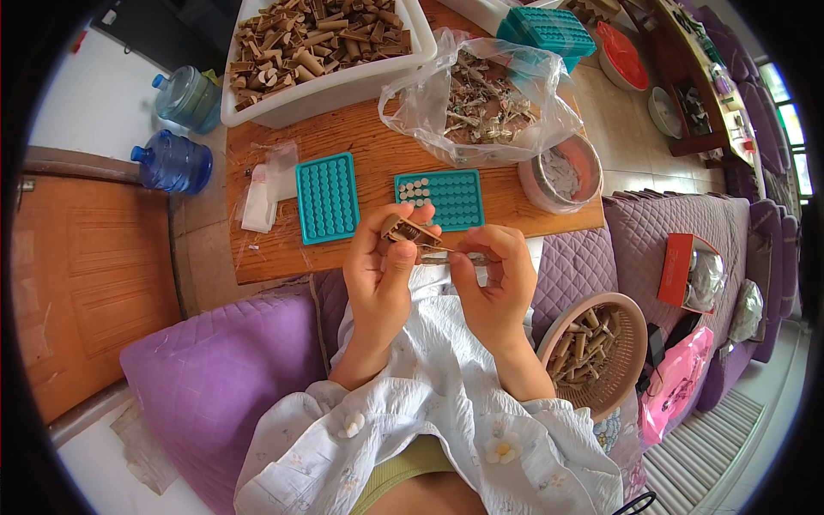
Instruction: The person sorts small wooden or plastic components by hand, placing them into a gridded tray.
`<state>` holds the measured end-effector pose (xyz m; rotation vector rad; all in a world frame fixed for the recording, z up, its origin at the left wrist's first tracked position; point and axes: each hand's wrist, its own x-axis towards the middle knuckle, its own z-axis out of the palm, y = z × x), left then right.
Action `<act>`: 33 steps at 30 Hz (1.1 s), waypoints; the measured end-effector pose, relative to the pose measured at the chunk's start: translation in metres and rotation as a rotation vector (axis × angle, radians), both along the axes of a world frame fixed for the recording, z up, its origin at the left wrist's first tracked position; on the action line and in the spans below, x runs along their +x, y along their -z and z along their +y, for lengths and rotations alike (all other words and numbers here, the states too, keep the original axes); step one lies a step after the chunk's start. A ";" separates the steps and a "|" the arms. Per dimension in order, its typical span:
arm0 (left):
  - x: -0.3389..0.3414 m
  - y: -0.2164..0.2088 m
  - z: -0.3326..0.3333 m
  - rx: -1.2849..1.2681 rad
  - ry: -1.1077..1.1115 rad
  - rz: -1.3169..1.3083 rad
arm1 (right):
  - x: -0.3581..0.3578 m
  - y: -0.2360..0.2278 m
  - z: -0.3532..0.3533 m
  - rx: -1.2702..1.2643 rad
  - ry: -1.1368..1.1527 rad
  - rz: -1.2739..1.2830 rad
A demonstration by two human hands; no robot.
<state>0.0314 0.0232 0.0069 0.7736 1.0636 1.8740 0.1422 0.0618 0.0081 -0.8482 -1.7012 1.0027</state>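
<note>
My left hand is closed around a short brown half-tube piece, its hollow side up, with dark ridged matter inside. In my right hand, fingers pinch a thin, pointed tool, perhaps tweezers, whose tip reaches the piece's right end. Just beyond my hands, on the wooden table, lies a teal tray with round wells. Several pale round discs fill its left part. To the left lies a second teal tray of the same kind, with no pale discs visible in it.
A white bin heaped with brown pieces stands at the back left. Beside it are a clear bag of scraps and a bucket. A woven-look basket of tubes sits at my right. Water jugs stand left of the table.
</note>
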 end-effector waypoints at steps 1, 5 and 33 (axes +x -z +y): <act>0.000 0.000 0.000 0.021 -0.015 -0.008 | -0.001 0.000 0.000 -0.003 0.006 0.009; 0.000 0.003 -0.002 0.030 0.000 -0.013 | -0.005 0.004 0.003 -0.029 0.049 0.018; -0.037 0.045 -0.006 -0.174 -0.042 -0.300 | -0.023 0.080 0.087 0.006 -0.130 -0.606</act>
